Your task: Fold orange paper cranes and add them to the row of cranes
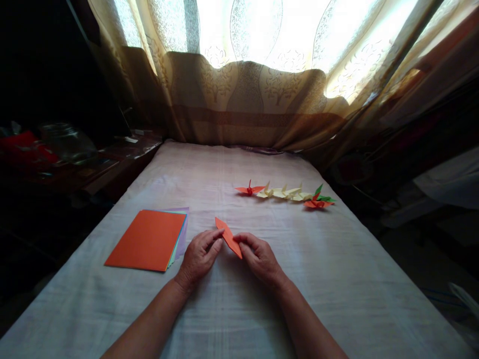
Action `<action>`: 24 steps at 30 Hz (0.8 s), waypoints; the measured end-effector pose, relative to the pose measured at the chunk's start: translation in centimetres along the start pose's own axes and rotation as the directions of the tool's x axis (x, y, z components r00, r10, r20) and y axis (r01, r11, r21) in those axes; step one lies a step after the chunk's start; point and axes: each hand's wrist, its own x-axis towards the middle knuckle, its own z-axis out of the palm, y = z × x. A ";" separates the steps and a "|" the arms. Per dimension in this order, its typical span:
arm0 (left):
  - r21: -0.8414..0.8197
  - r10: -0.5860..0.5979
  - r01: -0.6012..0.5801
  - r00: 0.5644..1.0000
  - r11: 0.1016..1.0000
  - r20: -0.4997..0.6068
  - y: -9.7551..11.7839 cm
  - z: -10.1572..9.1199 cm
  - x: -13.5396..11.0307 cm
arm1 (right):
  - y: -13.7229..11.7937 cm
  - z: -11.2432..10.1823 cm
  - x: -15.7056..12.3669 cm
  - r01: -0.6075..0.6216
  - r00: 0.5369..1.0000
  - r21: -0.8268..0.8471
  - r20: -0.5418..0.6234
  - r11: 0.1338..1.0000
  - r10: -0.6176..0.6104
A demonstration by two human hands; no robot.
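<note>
A folded orange piece of paper [229, 238], long and narrow with pointed ends, is held slantwise between both hands above the cloth. My left hand [203, 254] pinches its left side with thumb and fingers. On the other side my right hand [259, 257] grips the lower right edge, its fingertips closed on the paper. Left of my hands lies a stack of square paper [145, 239], orange on top, with green and purple sheets showing at the right edge.
Folded paper cranes stand in a row farther back: a red-orange crane [250, 189], several cream cranes [285, 192], a green crane [321, 196] and another orange crane [317, 203]. A pale cloth [209, 169] covers the surface. A glass jar [67, 142] stands at left; a curtain [239, 99] hangs behind.
</note>
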 end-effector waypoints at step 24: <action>0.138 0.094 -0.112 0.987 0.984 0.130 0.6 -0.9 0.0 | 1.9 -0.8 0.0 0.395 0.917 -0.440 0.145 0.806 -0.370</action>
